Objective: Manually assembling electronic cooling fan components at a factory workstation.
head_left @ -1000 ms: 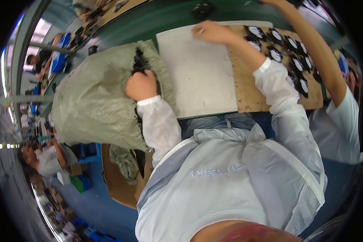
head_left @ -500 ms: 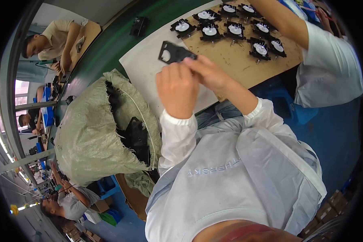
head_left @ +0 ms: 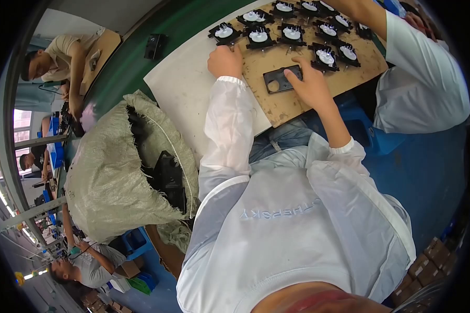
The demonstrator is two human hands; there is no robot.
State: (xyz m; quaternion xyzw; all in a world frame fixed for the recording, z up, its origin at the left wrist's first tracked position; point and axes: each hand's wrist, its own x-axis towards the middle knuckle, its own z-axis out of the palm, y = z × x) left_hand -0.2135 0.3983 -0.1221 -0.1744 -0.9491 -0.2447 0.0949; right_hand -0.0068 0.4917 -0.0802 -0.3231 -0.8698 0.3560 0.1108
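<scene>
Gripping one black plate by its right end, the right hand was narrow, thumb uppermost. Location: wooden board, toward the near-left corner. Left hand: fingertips at the near side of a white-disc assembly, near the board's left edge; grip could not be told. Handling, as judged: a level plate, thumb clear of the round hole, and neighbouring assemblies unbumped served best.

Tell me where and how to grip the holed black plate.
Likely its right end, the right hand coming from the right, pinching across the long edges: the black plate is flat and oblong, with a round opening near its left end.
</scene>
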